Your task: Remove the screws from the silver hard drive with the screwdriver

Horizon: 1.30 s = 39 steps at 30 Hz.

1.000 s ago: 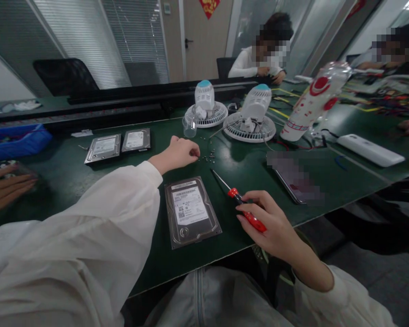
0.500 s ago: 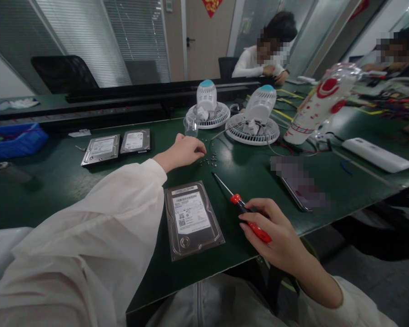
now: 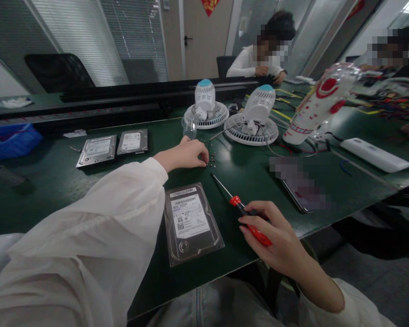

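Observation:
My left hand reaches over the table, its fingers bent down and drawn together at the edge of a scatter of small screws. Whether a screw is between the fingertips is hidden. In my right hand is a screwdriver with a red and black handle. Its shaft points forward and left, the tip close to the screws. A hard disk drive lies label side up in front of me, between my left sleeve and the screwdriver. Just behind my left hand stands a clear plastic cup.
Two more hard drives lie at the left, beyond a blue bin. White fan parts stand at the back. To the right are a phone, a patterned bottle and a white power strip. A co-worker sits opposite.
My left hand has moved slightly right and nearer to me, its fingers lowered among the screws. My right hand holds the screwdriver almost where it was.

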{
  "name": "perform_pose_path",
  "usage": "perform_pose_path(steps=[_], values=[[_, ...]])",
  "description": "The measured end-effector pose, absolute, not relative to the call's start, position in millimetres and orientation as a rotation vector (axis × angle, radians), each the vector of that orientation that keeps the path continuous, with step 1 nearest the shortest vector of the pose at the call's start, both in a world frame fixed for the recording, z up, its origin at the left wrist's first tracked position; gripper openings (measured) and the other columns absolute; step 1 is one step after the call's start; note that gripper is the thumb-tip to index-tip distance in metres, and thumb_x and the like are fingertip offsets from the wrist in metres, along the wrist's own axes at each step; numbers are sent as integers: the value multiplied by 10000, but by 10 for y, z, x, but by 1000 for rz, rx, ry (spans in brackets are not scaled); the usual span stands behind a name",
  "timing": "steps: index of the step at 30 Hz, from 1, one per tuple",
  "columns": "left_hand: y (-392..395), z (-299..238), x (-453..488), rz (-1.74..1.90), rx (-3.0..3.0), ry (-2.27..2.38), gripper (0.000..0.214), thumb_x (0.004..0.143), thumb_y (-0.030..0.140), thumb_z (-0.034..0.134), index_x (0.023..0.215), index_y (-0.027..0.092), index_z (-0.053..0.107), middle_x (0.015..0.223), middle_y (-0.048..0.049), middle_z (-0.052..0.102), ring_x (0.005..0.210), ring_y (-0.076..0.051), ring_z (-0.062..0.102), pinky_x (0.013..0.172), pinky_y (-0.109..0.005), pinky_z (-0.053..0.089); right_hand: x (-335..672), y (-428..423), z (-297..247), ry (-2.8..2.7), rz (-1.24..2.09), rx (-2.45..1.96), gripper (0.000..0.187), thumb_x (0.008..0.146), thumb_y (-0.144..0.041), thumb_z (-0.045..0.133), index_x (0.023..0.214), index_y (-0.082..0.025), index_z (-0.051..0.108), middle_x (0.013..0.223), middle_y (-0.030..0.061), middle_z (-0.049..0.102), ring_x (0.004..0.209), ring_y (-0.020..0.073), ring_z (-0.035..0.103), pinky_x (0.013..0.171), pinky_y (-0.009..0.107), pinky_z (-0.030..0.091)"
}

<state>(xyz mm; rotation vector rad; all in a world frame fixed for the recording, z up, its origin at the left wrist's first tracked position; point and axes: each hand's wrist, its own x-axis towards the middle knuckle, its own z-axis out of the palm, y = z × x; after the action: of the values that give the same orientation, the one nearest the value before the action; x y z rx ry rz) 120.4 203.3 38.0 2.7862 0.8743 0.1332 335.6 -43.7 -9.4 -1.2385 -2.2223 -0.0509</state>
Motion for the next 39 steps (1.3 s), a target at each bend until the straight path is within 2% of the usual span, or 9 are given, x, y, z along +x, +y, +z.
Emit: perform_pose_path(steps=[19, 25, 30, 34, 39], values=[[1939, 317, 1309, 168, 2900, 845, 169, 825, 244, 582, 805, 182, 738, 962, -71, 723, 1006, -259, 579, 981, -452, 243, 3343, -431, -87, -2215, -52, -1246, 175, 867, -103, 621, 1022, -184, 620, 1129, 103, 528, 1033, 187, 570, 779, 314, 548], [1831, 575, 1296, 70, 2789, 930, 217, 828, 325, 593, 873, 181, 749, 953, -45, 740, 941, -225, 620, 980, -429, 281, 3351, -439, -112, -2212, -46, -1239, 172, 870, -110, 623, 1026, -183, 621, 1131, 96, 528, 1038, 176, 569, 794, 302, 538], [1475, 931, 1192, -123, 2624, 808, 214, 804, 412, 650, 886, 243, 755, 953, 22, 743, 940, -204, 635, 1006, -395, 289, 3350, -439, -126, -2206, -47, -1230, 171, 866, -111, 629, 1022, -182, 626, 1142, 95, 526, 1018, 172, 571, 788, 303, 533], [1136, 952, 1142, -303, 2630, 556, 131, 804, 318, 641, 811, 274, 764, 927, 40, 748, 955, -182, 618, 1003, -358, 278, 3343, -451, -113, -2207, -76, -1218, 150, 872, -124, 625, 1012, -176, 627, 1134, 97, 528, 995, 174, 575, 777, 309, 535], [924, 826, 1190, -382, 2740, 511, 176, 816, 207, 596, 743, 241, 752, 850, 2, 742, 910, -191, 594, 1010, -406, 249, 3348, -445, -112, -2204, -85, -1217, 134, 876, -132, 621, 1003, -174, 625, 1125, 95, 536, 977, 171, 579, 763, 305, 537]])
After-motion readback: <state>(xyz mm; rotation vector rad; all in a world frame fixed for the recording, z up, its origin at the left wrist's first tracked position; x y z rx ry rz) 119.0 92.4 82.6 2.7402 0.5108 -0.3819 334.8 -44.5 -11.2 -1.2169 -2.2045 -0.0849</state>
